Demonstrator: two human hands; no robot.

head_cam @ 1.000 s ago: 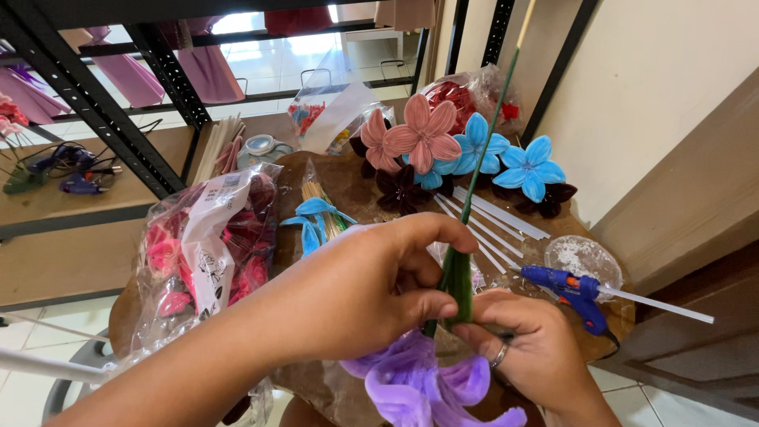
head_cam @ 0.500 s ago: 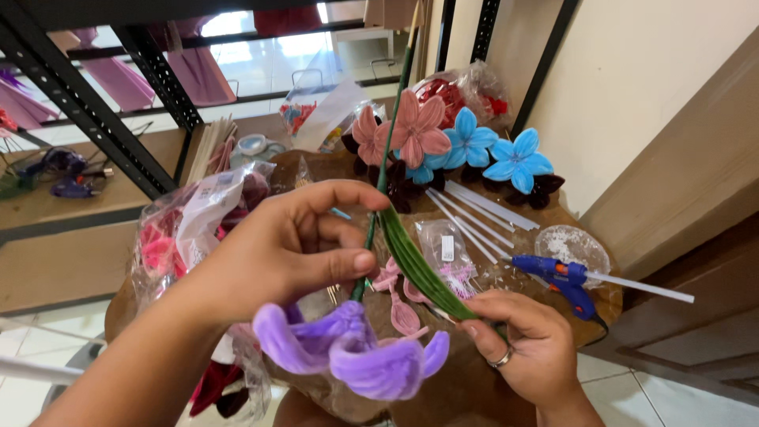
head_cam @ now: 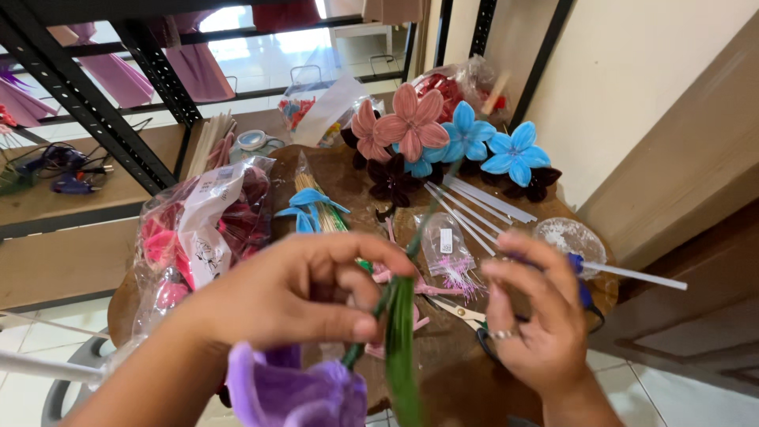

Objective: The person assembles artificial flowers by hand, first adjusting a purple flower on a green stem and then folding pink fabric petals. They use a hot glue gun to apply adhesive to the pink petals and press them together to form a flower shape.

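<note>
Cluttered with craft supplies, a small round brown table (head_cam: 458,395) stands between a black metal shelf rack (head_cam: 118,111) and a cream wall. Low over its near edge hangs a purple fabric flower (head_cam: 296,391), its green stem (head_cam: 395,308) running up and away between the person's two hands. The left hand (head_cam: 292,296) pinches that stem between thumb and curled fingers, just above the bloom. A long green leaf strip (head_cam: 402,364) hangs beside the stem. The right hand (head_cam: 538,316) floats just beside it, fingers loosely spread and gripping nothing; a ring shows on one finger. Under that hand lie scissors (head_cam: 466,316) and a blue glue gun (head_cam: 581,277) with a white glue stick poking out. Farther back rest white sticks (head_cam: 474,207), a small clear bag of pink stamens (head_cam: 451,257), and finished pink (head_cam: 411,122) and blue flowers (head_cam: 514,150). Left of the hands sits a plastic bag of pink petals (head_cam: 198,229).
</note>
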